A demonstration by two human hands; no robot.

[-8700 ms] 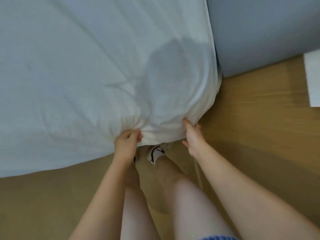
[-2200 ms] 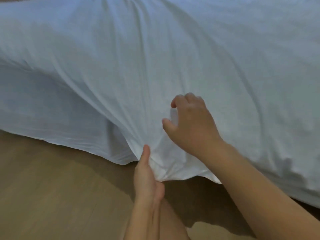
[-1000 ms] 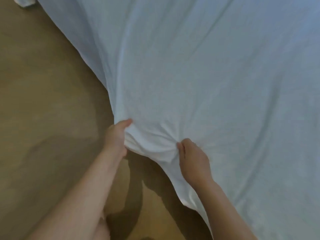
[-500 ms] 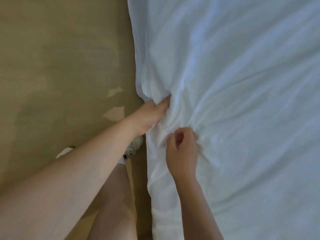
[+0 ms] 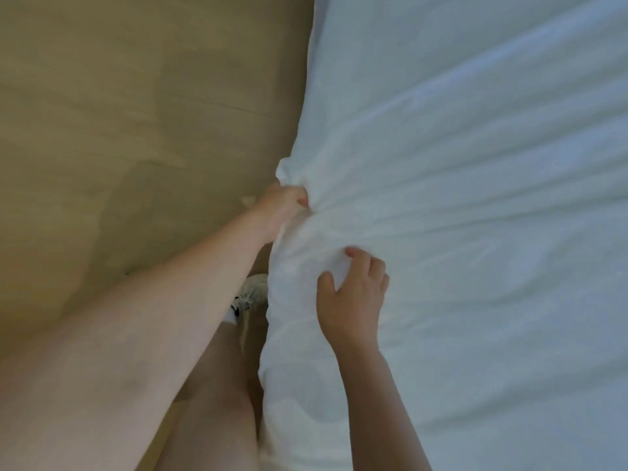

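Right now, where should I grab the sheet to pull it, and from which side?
Grab the bunched edge of the sheet beside the left hand, coming from the floor side. The cloth gathers into a thick fold there and creases fan out from it, so it probably gives a firm handful.

A creased white sheet [image 5: 458, 171] covers the bed [image 5: 516, 375]; tan wooden floor [image 5: 136, 124] runs alongside.
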